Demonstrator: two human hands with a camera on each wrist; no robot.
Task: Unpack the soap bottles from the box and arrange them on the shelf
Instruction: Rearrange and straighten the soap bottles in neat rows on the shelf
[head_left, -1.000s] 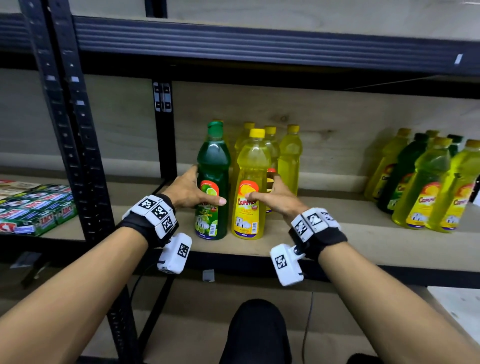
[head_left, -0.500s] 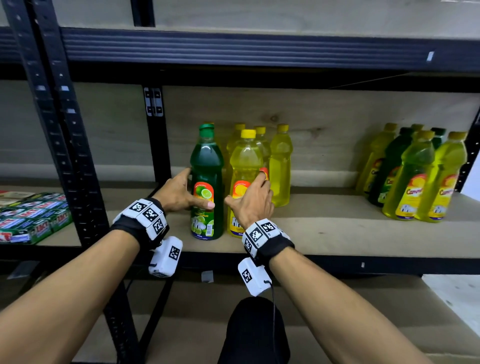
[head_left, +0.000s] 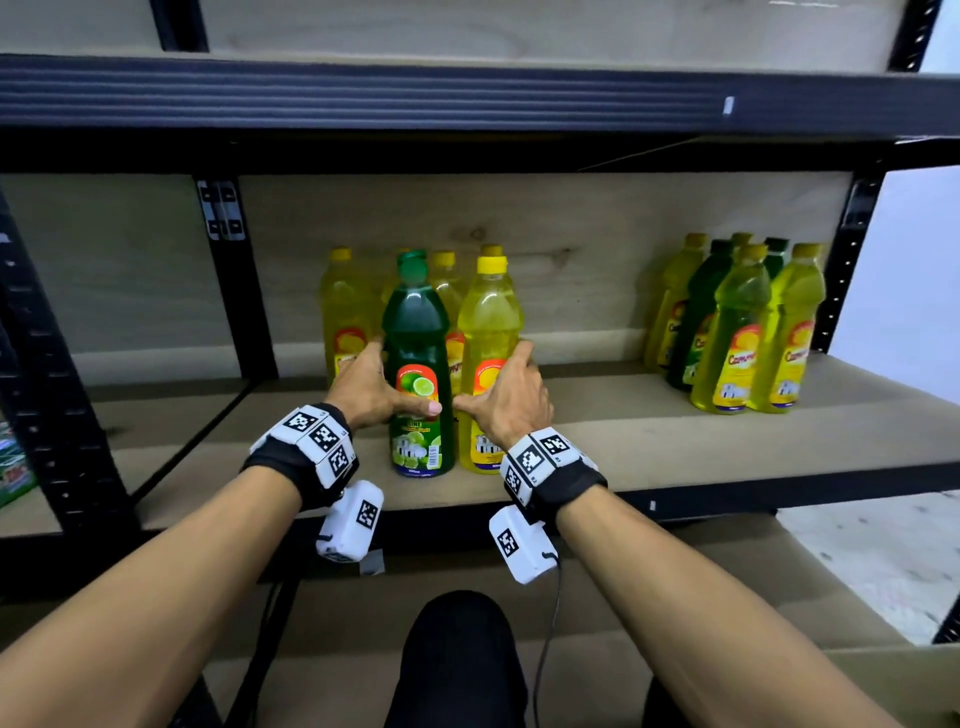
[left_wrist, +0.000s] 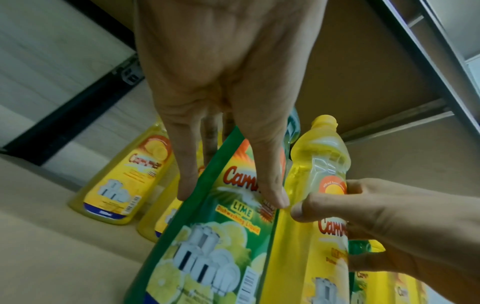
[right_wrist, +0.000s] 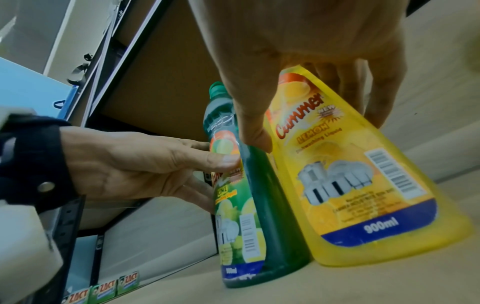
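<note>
Both upright on shelf (head_left: 675, 447), touching: my left hand (head_left: 371, 389) grips green bottle (head_left: 418, 364), thumb across label; right hand (head_left: 511, 397) grips yellow bottle (head_left: 488, 332), fingers curled round.

A green lime bottle (head_left: 418, 364) and yellow lemon bottle (head_left: 488, 358) stand upright, touching, near the shelf's (head_left: 727, 457) front edge.

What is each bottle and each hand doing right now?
Green bottle: upright on shelf, capped, gripped by left hand.
Yellow bottle: upright beside it, capped, gripped by right hand.
Right group: standing, untouched.
Back bottles: standing behind.
</note>
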